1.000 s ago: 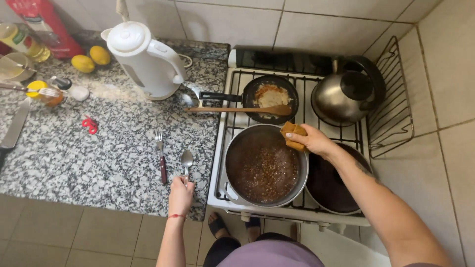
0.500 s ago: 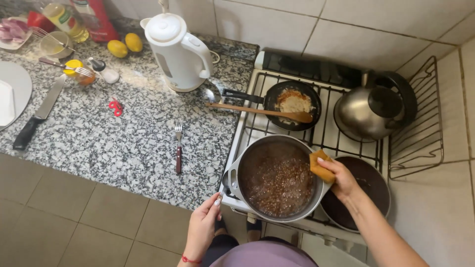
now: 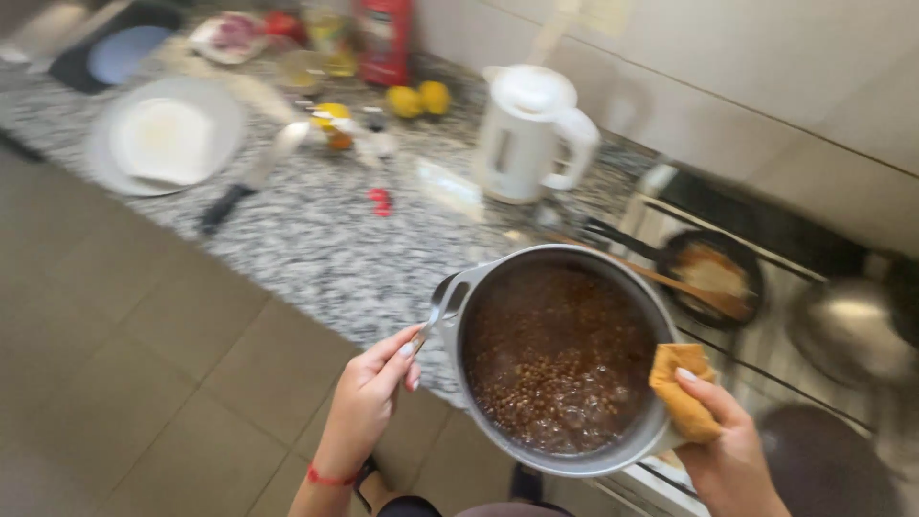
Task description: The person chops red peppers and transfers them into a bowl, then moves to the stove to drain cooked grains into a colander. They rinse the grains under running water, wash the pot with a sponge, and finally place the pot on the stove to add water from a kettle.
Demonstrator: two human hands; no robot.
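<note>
Grey metal pot [image 3: 560, 359] of beans: left hand [image 3: 369, 402] fingers pinch its handle; right hand [image 3: 732, 455] fingers clamp an orange cloth [image 3: 678, 388] against the rim.

A large round metal pot [image 3: 560, 359] with grey sides is being held level at the near edge of the speckled stone surface [image 3: 316, 239], partly over the stove's front. It is being filled almost to the rim by a dark brown bubbling stew of small round legumes. Its left loop handle is being gripped by the left hand [image 3: 369, 402]; its right rim is being gripped through a folded orange cloth [image 3: 682, 388] by the right hand [image 3: 732, 460].
</note>
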